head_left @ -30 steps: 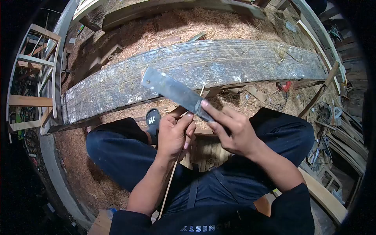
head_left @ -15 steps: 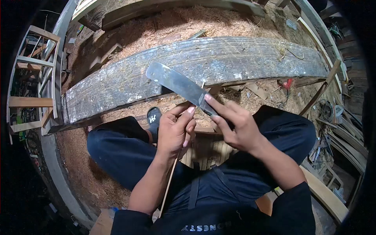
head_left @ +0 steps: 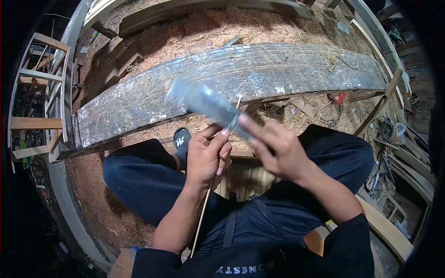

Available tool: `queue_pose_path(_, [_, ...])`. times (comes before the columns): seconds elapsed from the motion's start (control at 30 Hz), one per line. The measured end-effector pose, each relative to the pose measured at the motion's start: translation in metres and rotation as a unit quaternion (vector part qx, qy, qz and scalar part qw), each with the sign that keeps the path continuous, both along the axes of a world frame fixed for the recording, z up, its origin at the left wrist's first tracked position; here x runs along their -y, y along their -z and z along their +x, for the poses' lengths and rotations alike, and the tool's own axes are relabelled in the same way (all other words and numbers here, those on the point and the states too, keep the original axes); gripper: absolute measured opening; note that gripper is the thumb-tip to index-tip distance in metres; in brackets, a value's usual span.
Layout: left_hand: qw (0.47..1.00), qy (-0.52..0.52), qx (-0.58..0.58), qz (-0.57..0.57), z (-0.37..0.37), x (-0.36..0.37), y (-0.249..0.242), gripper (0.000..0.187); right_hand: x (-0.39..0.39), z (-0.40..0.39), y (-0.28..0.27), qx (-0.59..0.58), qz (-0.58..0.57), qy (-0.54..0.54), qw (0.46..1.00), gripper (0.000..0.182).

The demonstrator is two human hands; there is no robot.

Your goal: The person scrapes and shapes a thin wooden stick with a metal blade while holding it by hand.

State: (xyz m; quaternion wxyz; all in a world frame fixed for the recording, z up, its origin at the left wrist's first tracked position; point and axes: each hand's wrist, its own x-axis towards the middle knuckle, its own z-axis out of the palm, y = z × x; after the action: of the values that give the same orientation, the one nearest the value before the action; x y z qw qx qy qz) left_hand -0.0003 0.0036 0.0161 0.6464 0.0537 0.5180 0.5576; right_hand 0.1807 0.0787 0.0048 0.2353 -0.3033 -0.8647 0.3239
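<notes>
My left hand (head_left: 205,160) is closed around a thin pale wooden stick (head_left: 201,221), which runs from my lap up through the fingers. The stick's tip shows past the blade, close to the edge of the plank. In my right hand (head_left: 278,150) is a broad, flat metal knife (head_left: 199,99) with a blunt end, its handle mostly hidden by the fingers. Motion blurs the blade, which points up and left and crosses the stick just above my left fingertips. A long, worn wooden plank (head_left: 139,104) lies in front of both hands.
Wood shavings (head_left: 199,25) cover the floor beyond the plank. A wooden frame (head_left: 37,123) stands at the left. At the right lie a red-handled thing (head_left: 340,98), a leaning strip of wood (head_left: 378,111) and stacked strips (head_left: 412,171). A sandal (head_left: 181,139) shows beside my crossed legs.
The knife has shifted slightly left and down along the stick and is now smeared by motion. My right hand has moved slightly with it; my left hand stays nearly still.
</notes>
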Motion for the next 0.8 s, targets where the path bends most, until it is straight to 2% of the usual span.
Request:
queue_pose_path(0.03, [1.000,0.006,-0.003,-0.005,-0.002,0.002,0.005,0.028,0.006,0.000,-0.007,0.009,-0.022,-0.031,0.999,0.054])
queue_pose_path(0.1, [1.000,0.013,-0.008,-0.016,-0.002,0.005,0.007,0.029,0.006,-0.001,-0.007,0.014,-0.039,-0.018,0.999,0.054])
queue_pose_path(0.17, [1.000,0.010,-0.001,0.015,-0.001,0.002,0.002,0.029,-0.006,-0.002,-0.007,0.029,-0.026,0.044,0.998,0.053])
queue_pose_path(0.2, [1.000,0.010,0.012,0.016,0.000,0.002,0.002,0.029,-0.004,-0.002,-0.004,-0.003,-0.021,0.014,1.000,0.053])
queue_pose_path(0.23, [1.000,0.010,0.014,0.018,-0.001,0.002,0.003,0.029,0.000,-0.001,-0.012,0.031,-0.017,-0.030,0.999,0.052])
queue_pose_path(0.3, [1.000,0.013,-0.003,-0.001,-0.002,0.004,0.008,0.028,0.005,-0.001,-0.013,0.033,-0.036,-0.019,0.999,0.052])
queue_pose_path(0.37, [1.000,0.009,-0.001,0.009,-0.001,0.004,0.002,0.028,-0.009,-0.001,-0.005,0.020,-0.015,0.036,0.999,0.053])
queue_pose_path(0.43, [1.000,0.011,-0.008,0.008,0.000,0.003,0.003,0.028,-0.005,0.000,-0.011,0.039,-0.012,0.032,0.999,0.053])
queue_pose_path(0.5, [1.000,0.011,-0.001,0.001,0.000,0.003,0.004,0.029,0.004,-0.001,-0.016,0.049,-0.038,-0.035,0.997,0.052])
queue_pose_path(0.57, [1.000,-0.001,-0.013,0.000,0.003,0.001,-0.002,0.022,-0.003,0.000,-0.004,0.023,-0.032,0.017,0.999,0.054])
queue_pose_path(0.63, [1.000,0.001,0.001,0.006,0.001,0.004,0.001,0.022,-0.005,0.000,-0.006,0.043,-0.019,0.028,0.998,0.053])
queue_pose_path(0.7, [0.999,0.004,-0.024,-0.031,0.000,0.005,0.005,0.029,0.004,0.000,-0.016,0.027,-0.040,-0.043,0.998,0.052])
queue_pose_path(0.77, [0.999,0.010,-0.020,-0.031,0.000,0.004,0.001,0.032,0.002,0.000,-0.004,-0.006,-0.008,-0.039,0.999,0.050])
queue_pose_path(0.8, [1.000,0.005,-0.011,-0.019,0.002,0.002,-0.004,0.026,-0.006,0.002,-0.002,0.015,-0.005,-0.006,1.000,0.050])
